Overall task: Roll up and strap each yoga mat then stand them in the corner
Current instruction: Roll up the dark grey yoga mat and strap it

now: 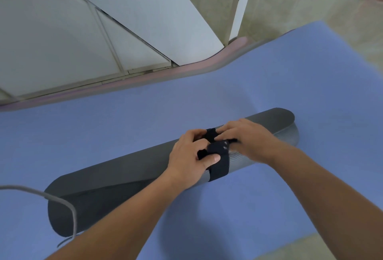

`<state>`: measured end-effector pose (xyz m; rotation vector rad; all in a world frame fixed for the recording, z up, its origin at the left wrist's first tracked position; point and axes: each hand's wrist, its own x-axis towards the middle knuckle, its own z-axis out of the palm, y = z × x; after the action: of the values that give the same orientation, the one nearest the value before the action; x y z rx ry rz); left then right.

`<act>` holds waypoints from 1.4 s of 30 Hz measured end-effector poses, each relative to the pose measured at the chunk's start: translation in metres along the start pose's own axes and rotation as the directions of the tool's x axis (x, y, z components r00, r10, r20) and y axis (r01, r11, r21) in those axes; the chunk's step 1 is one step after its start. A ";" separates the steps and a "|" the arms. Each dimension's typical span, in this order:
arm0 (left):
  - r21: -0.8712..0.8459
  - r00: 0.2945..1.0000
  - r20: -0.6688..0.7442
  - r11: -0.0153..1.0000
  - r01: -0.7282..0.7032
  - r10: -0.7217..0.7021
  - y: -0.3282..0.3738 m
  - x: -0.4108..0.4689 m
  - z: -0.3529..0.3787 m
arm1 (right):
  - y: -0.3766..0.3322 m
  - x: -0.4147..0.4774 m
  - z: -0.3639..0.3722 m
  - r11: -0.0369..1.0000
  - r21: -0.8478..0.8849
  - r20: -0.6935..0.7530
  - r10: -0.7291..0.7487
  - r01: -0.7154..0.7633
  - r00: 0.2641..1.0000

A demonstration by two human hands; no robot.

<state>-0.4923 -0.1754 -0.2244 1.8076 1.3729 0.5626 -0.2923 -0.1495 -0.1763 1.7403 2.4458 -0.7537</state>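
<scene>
Obs.: rolled grey yoga mat (124, 176) lies on its side across an unrolled blue yoga mat (207, 93); both hands are on a black strap (219, 164) that wraps the roll directly under the fingers, nearer the roll's far end than its near one.

Left hand (186, 156): fingers curled over the strap's top, thumb (213, 159) flat on the band, pinning a fold of it against the roll; right hand (248, 137): fingertips bent down and closed on a short black tail just beside the left fingers. Whether a buckle or hook-and-loop patch sits beneath them, cannot tell; it is hidden by the knuckles.

Judged step: fastening the strap - roll is made, not yet stood up.

To do it well, probably: left thumb stays as the anchor so the coil does not loosen; the right fingers draw the tail away from the thumb until the band bites slightly into the foam, then lay it flat and square across the roll; a slanted band may creep toward the end.

Also noted: the outer flap edge runs below the left wrist - worth trapping; grey cord (68, 203) crosses the roll's near end.
</scene>
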 end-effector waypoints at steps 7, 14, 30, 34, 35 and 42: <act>-0.036 0.999 -0.031 0.999 0.022 -0.023 0.001 -0.010 0.005 | -0.009 0.035 -0.025 0.863 0.422 -0.061 0.333 -0.278 0.941; 0.259 0.993 -0.059 0.959 0.118 -0.106 0.015 0.006 -0.007 | -0.009 0.040 -0.006 0.475 0.866 -0.071 0.427 -0.157 0.902; 0.149 0.989 -0.142 0.987 0.067 -0.045 0.004 -0.005 0.009 | -0.013 0.037 -0.007 0.540 0.826 -0.055 0.362 -0.162 0.930; -0.060 0.962 -0.217 0.986 0.156 -0.166 0.004 -0.005 0.010 | -0.023 0.038 -0.018 0.626 0.770 -0.139 0.354 -0.124 0.925; -0.098 0.957 -0.232 0.983 0.157 -0.176 0.004 -0.004 0.009 | -0.024 0.038 -0.021 0.617 0.779 -0.153 0.355 -0.108 0.922; 0.219 0.931 -0.303 0.966 -0.139 0.202 -0.011 -0.004 0.021 | -0.031 0.035 -0.018 0.462 0.887 -0.210 0.442 -0.020 0.872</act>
<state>-0.4843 -0.1842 -0.2452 2.0755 1.5381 0.8763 -0.3285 -0.1190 -0.1600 2.7477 1.9758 -2.0406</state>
